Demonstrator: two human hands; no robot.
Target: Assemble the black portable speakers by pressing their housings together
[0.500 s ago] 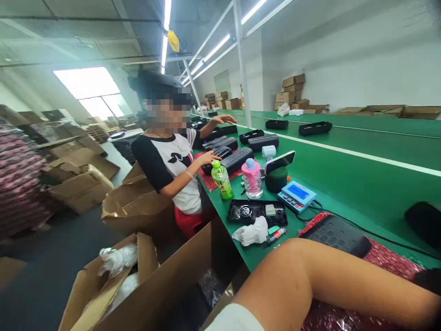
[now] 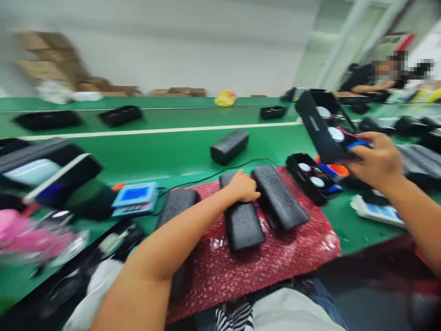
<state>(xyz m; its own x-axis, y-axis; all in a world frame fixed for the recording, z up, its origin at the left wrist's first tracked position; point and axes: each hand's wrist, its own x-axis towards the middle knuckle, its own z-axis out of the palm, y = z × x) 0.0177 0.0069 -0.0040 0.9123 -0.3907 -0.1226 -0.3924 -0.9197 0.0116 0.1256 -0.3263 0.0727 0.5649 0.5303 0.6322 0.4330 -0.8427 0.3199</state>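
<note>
My left hand (image 2: pixel 243 187) is closed around the far part of a black speaker case (image 2: pixel 244 225), which lies on red bubble wrap (image 2: pixel 285 257). My right hand (image 2: pixel 379 161), raised on the right, grips an open black speaker housing (image 2: pixel 319 131) by its lower end. Two pale round discs and red and blue parts show inside that housing. Beside the left hand lies another black case (image 2: pixel 280 197), and a third case (image 2: pixel 179 202) is partly covered by my forearm. Below the raised housing, a similar open housing (image 2: pixel 310 179) rests on the bench.
A small blue device (image 2: pixel 135 198) with a screen and black cable sits left of the wrap. A pink-lidded bottle (image 2: pixel 34 234), blurred, is at far left. Behind, a black case (image 2: pixel 229 146) lies on the green surface (image 2: pixel 165 151). Another person (image 2: pixel 374 78) sits at back right.
My view has swung right, from a neighbouring person and cartons to the bench before me. Both my hands now show; earlier only one arm was visible, its hand out of sight.
</note>
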